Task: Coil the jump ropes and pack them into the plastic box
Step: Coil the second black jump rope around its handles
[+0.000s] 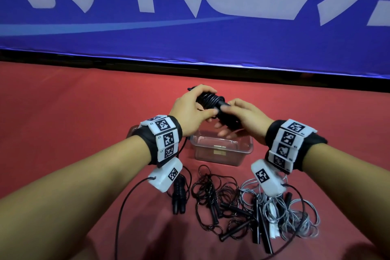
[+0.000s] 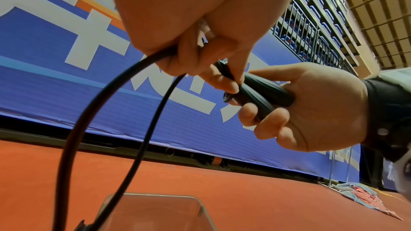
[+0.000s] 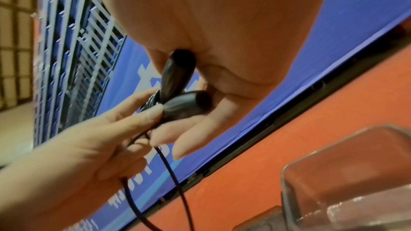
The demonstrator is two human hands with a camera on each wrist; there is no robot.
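A black jump rope [image 1: 212, 101], its cord wound round the two handles [image 3: 177, 92], is held above the clear plastic box [image 1: 242, 155]. My left hand [image 1: 190, 110] grips the wound cord end, and a loop of black cord [image 2: 106, 111] hangs from its fingers [image 3: 142, 113]. My right hand [image 1: 242, 116] is curled round the handles [image 2: 262, 94] from the right. The box [image 2: 155, 212] shows no rope inside it in the head view.
On the red surface near me lie a coiled black rope [image 1: 179, 194], a loose tangle of black ropes [image 1: 217, 198] and a grey rope [image 1: 295, 215]. A blue banner [image 1: 190, 38] closes off the far side. A crumpled cloth [image 2: 367, 198] lies at the right.
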